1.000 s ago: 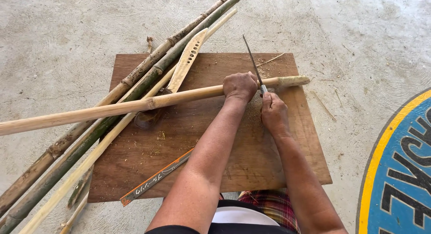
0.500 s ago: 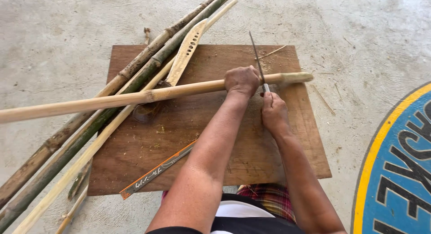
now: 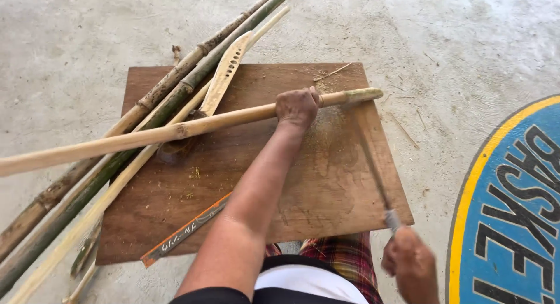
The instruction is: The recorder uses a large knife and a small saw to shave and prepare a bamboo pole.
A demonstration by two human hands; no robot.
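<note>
The left hand (image 3: pixel 297 107) was closed around a long pale bamboo pole (image 3: pixel 175 131) lying across the brown wooden board (image 3: pixel 326 187) on the concrete floor (image 3: pixel 443 41); its long axis ran left to right, the cut greenish tip pointing toward the board's far right corner. The right hand (image 3: pixel 410 264), past the near right corner, was clenched on a thin saw blade (image 3: pixel 373 170).

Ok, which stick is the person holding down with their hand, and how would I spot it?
Find the brown wooden board on the concrete floor. Several bamboo poles slant over its left corner; the pale bamboo stick lies on top, crossing almost level, under the left hand. It alone is smooth and tan, with a greenish cut end pointing right.
</note>
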